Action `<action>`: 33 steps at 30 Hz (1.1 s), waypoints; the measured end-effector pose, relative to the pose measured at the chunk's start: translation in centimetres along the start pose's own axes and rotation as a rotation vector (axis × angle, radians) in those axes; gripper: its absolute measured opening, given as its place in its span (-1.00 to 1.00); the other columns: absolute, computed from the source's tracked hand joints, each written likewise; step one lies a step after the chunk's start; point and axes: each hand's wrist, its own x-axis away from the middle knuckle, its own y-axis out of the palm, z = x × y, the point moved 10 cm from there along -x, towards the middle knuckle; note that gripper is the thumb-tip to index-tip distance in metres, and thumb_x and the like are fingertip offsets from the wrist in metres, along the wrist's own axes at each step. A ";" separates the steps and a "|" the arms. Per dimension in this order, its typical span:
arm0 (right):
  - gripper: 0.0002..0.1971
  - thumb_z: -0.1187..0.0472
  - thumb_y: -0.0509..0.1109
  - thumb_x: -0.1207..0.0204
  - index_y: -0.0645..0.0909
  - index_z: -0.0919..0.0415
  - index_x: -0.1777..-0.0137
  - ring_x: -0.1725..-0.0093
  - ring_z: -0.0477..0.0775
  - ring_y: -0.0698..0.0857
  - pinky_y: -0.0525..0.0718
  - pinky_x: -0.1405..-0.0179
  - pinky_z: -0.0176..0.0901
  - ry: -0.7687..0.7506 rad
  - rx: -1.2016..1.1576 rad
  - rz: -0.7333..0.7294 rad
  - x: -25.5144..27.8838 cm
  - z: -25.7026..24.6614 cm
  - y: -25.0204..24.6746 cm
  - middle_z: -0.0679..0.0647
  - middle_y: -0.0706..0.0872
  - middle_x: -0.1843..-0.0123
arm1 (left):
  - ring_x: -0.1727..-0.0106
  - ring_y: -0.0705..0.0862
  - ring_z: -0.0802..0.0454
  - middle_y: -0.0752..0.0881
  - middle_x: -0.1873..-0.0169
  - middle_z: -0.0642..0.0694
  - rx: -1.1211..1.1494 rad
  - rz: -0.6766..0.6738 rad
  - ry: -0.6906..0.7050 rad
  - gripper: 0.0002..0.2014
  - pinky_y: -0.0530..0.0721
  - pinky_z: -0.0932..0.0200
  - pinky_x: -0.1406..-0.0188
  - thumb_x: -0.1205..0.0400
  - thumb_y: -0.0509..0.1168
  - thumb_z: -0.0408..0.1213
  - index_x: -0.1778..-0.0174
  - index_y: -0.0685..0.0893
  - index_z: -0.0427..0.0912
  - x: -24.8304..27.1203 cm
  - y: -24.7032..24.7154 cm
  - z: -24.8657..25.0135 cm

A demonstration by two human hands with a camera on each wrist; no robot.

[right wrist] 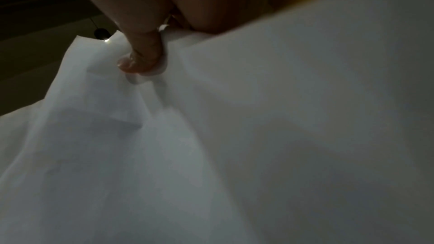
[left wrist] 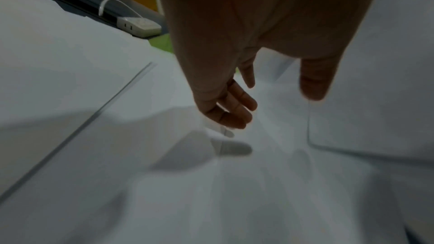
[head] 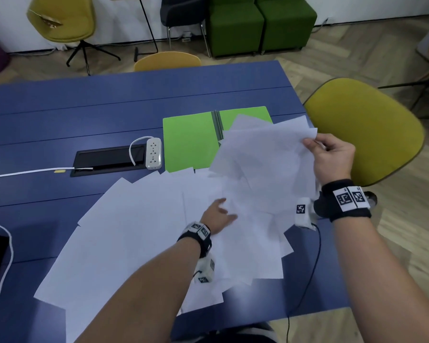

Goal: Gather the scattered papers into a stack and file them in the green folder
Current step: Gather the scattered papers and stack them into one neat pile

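- Right hand pinching lifted sheets by a corner, probably to gather them.
- Left hand flat, fingers loose, steadying scattered papers.
- Green folder lying open, ready for filing.

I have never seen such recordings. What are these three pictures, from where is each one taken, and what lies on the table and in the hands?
No machine here: a person works with bare hands, wearing three cameras. The head view looks down at a blue table. The other two views come from cameras on the wrists, looking along the fingers. On the table lie scattered white papers, an open green folder and a white power strip. The right hand pinches a lifted bunch of sheets at its edge. The left hand, fingers relaxed, reaches over the papers and holds nothing.
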 end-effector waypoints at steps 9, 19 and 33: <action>-0.86 0.36 0.59 -0.39 0.78 0.09 0.20 0.20 -0.08 0.71 0.65 0.07 -0.19 -0.104 -0.105 -0.072 -0.2 -4.1 3.2 -0.16 0.79 0.27 | -0.71 0.29 0.01 0.30 -0.71 -0.09 0.283 0.238 0.268 0.23 0.35 -0.07 -0.68 -0.30 0.73 0.03 -0.78 0.10 -0.10 -1.3 -9.4 11.9; -0.95 0.25 0.62 -0.40 0.81 0.11 0.22 0.13 0.12 0.73 0.75 0.00 0.05 0.049 -0.393 -0.018 -1.2 -3.4 3.5 0.10 0.81 0.18 | -0.71 0.27 0.12 0.25 -0.74 -0.11 0.430 0.371 0.386 0.24 0.34 0.06 -0.65 -0.32 0.74 -0.07 -0.78 0.05 -0.06 1.0 -17.8 14.1; -0.90 0.27 0.51 -0.50 0.78 0.17 0.25 0.25 0.10 0.73 0.69 0.13 0.00 0.366 -0.385 -0.188 4.7 5.4 8.5 0.17 0.79 0.20 | -0.24 0.81 -0.12 0.85 -0.18 -0.11 0.404 0.050 0.262 -0.48 0.69 -0.26 -0.38 -0.38 0.71 -0.05 -0.22 0.80 -0.10 3.4 -16.5 8.2</action>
